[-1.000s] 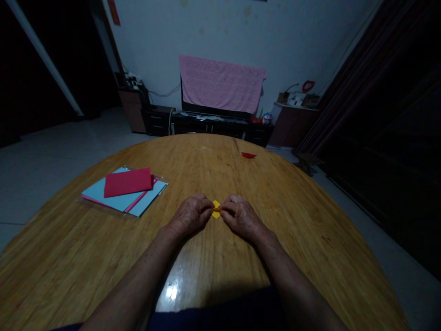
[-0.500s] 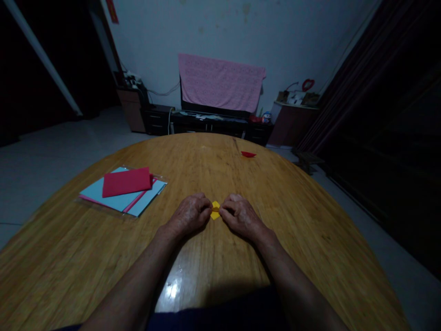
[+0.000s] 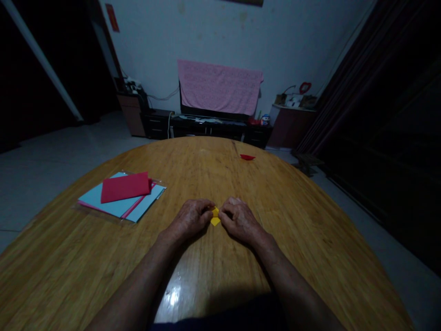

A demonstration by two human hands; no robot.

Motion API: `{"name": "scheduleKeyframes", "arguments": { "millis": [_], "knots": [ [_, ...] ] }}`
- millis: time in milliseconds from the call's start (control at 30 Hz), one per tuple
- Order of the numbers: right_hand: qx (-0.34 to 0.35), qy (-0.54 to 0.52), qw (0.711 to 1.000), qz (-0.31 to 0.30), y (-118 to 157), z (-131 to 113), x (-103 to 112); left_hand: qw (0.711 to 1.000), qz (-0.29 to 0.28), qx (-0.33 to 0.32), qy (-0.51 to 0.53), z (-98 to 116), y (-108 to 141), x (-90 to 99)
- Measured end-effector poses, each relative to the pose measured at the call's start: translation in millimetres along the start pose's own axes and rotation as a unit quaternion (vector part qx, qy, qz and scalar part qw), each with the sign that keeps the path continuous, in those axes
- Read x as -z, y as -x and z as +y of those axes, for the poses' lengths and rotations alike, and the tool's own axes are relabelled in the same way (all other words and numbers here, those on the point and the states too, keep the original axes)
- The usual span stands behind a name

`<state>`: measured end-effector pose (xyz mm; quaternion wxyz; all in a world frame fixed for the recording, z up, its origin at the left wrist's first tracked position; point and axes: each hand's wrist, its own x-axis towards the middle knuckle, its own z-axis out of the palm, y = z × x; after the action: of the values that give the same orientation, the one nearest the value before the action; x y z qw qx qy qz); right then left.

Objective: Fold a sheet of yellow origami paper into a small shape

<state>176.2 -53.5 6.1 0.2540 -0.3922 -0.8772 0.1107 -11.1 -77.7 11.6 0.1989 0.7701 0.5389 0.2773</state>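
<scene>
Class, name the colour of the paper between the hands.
The paper is yellow; head view.

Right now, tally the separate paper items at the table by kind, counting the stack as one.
Stack of coloured paper: 1
Red paper scrap: 1
Folded yellow paper piece: 1
Total: 3

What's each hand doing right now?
Left hand: closed, pinching the yellow paper.
Right hand: closed, also pinching the yellow paper.
</scene>
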Motion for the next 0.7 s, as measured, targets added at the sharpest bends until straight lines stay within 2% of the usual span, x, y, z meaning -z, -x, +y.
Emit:
{"name": "scheduleKeyframes", "arguments": {
  "millis": [133,600,700],
  "knots": [
    [-0.011,0.014,1.000,0.008,-0.1,-1.8,-1.6,1.000,0.004,0.027,-0.014,-1.1,-2.4,-2.4],
    [-0.022,0.013,1.000,0.012,-2.0,-6.7,-8.4,0.999,-0.004,0.025,-0.023,-2.5,-5.6,0.1],
    [-0.031,0.009,0.999,0.012,-2.5,-6.1,-8.9,0.998,-0.037,0.025,-0.035,-3.3,-4.4,4.8]
  ]
}}
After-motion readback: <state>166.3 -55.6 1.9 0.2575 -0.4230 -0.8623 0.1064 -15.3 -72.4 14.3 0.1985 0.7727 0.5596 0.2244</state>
